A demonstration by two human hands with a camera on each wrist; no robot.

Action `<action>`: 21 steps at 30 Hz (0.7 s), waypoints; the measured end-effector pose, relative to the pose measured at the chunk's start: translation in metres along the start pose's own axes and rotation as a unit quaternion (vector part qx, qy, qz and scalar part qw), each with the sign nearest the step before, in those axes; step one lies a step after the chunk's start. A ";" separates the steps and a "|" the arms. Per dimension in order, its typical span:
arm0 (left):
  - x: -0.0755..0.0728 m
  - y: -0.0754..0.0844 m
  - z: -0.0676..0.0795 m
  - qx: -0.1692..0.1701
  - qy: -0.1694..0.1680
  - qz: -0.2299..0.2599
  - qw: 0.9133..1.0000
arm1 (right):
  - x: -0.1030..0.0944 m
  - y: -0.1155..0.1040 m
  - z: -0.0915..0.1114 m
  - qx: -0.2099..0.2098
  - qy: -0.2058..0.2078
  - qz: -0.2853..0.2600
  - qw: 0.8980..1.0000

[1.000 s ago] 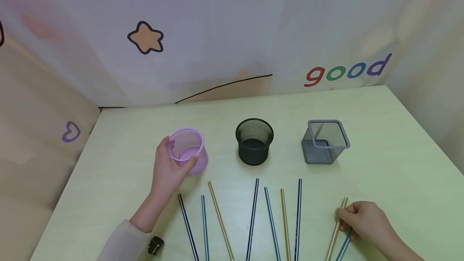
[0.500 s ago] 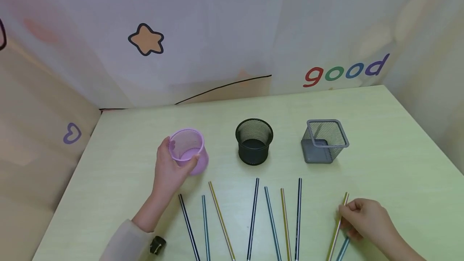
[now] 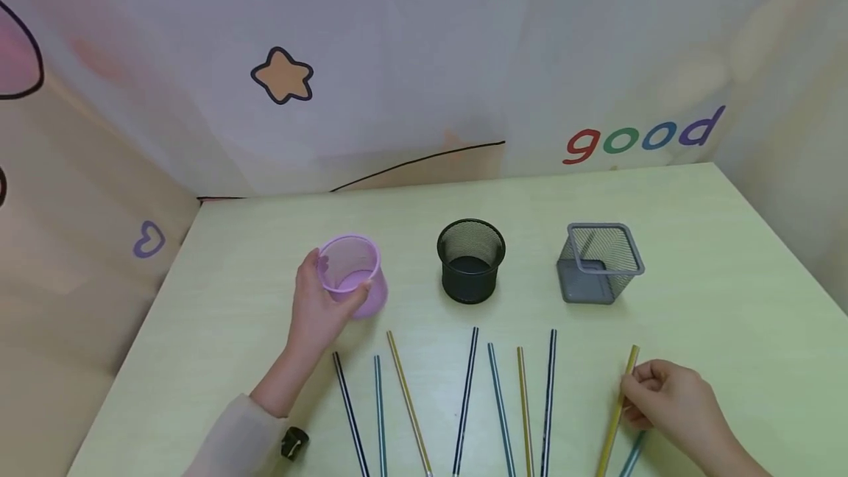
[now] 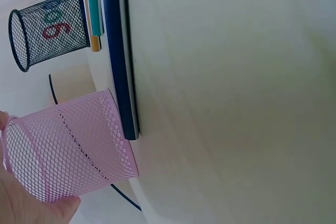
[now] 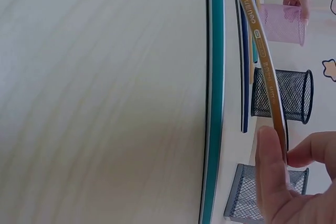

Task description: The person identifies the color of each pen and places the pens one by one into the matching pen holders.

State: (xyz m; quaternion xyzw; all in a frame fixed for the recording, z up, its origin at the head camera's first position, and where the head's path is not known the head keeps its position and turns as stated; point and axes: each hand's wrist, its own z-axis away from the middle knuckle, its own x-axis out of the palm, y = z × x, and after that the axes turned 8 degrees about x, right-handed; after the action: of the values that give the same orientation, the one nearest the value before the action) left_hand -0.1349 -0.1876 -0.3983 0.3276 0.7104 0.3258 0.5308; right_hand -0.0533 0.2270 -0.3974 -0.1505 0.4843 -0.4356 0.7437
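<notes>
Thumb and fingers of the left hand [image 3: 322, 316] are curled round the rim and side of a pink cup [image 3: 375, 297], which sits upright at the left of the table [image 3: 735, 293]. At the near right, the right hand [image 3: 677, 397] pinches a yellow pencil [image 3: 612, 427] close to its far end; whether its near end touches the table cannot be told. A light blue pencil [image 3: 633, 454] lies just beside it, its far part hidden by that hand. Between the arms, seven more pencils [image 3: 466, 403] lie apart in a row, from left to right dark blue, light blue, yellow, dark blue, light blue, yellow, dark blue. Farther back, a round black cup [image 3: 469, 287] stands in the middle and a square grey cup [image 3: 586, 287] at the right. Just right of the left sleeve [image 3: 240, 439] is a small black object [image 3: 294, 444].
</notes>
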 end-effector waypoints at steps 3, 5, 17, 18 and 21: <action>0.002 -0.001 -0.001 0.000 0.000 0.005 1.000 | 0.000 -0.001 0.001 -0.004 0.001 0.006 1.000; 0.003 -0.002 -0.001 -0.002 0.000 0.006 1.000 | 0.000 -0.001 0.002 -0.006 0.002 0.007 1.000; 0.001 -0.002 0.000 0.001 0.002 -0.011 1.000 | 0.003 -0.001 0.001 -0.009 -0.022 -0.022 0.999; 0.001 -0.002 -0.001 0.002 0.003 -0.010 1.000 | 0.003 0.000 0.002 -0.011 -0.024 -0.025 0.999; 0.002 -0.003 -0.001 0.003 0.003 -0.007 1.000 | 0.004 0.000 0.002 -0.015 -0.026 -0.025 0.999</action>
State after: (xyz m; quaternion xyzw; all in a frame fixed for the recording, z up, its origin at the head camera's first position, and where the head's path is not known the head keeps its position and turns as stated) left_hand -0.1361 -0.1879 -0.4013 0.3233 0.7151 0.3214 0.5299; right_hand -0.0507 0.2239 -0.3986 -0.1850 0.4673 -0.4425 0.7426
